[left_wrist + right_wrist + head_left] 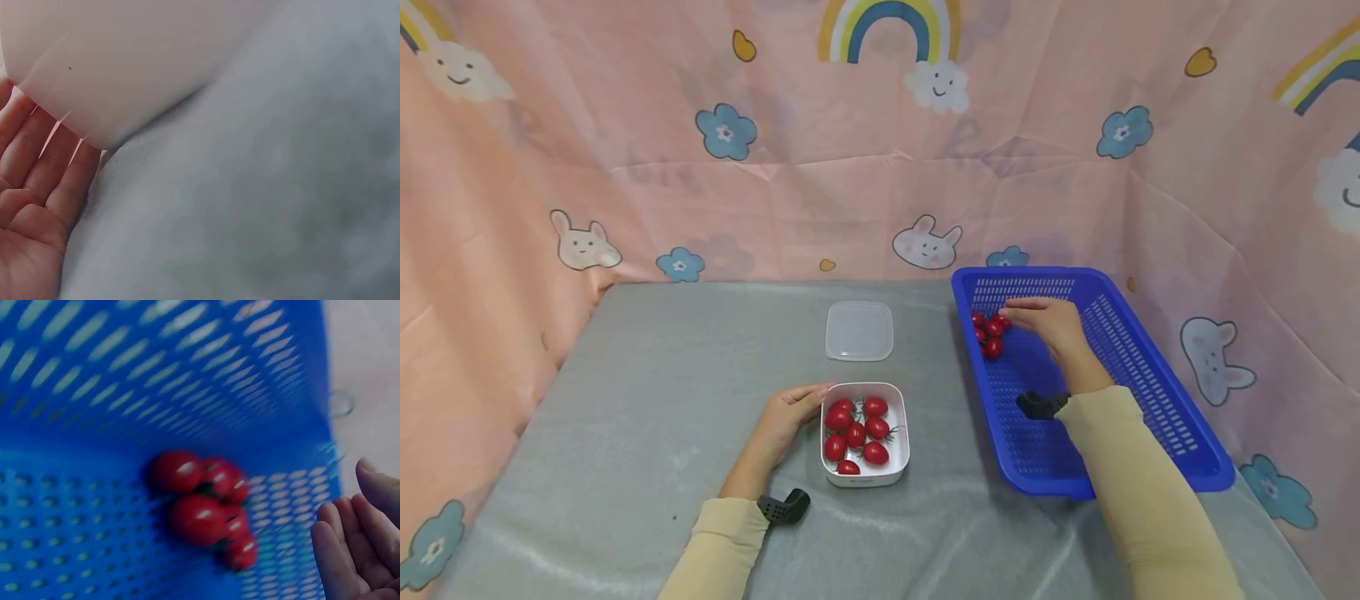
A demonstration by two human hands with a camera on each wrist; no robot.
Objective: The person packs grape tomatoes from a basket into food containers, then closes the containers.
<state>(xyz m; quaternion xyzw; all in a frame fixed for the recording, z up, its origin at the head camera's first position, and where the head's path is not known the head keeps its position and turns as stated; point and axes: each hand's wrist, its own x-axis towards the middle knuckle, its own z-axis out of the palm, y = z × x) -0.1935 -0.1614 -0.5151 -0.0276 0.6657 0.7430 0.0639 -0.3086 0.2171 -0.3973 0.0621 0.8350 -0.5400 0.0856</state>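
A square white container (pixel 901 450) with several small red tomatoes (pixel 855 434) inside stands in the middle of the table. My left hand (pixel 786 421) touches its left wall; in the left wrist view the fingers (pixel 56 150) lie nearly straight against the white side. Over the far part of a blue plastic basket (pixel 1037 454) hovers my right hand (pixel 1054 325), holding nothing. Its fingers are loosely bent in the right wrist view, with the thumb apart from them. Close by, several more tomatoes (pixel 200 519) are bunched in the basket's far left corner.
A translucent lid (pixel 859 332) lies flat on the grey tablecloth (pixel 700 358) behind the container. Pink printed curtains (pixel 820 192) hang at the back and both sides. The basket takes up the table's right side, its raised perforated walls around my right hand.
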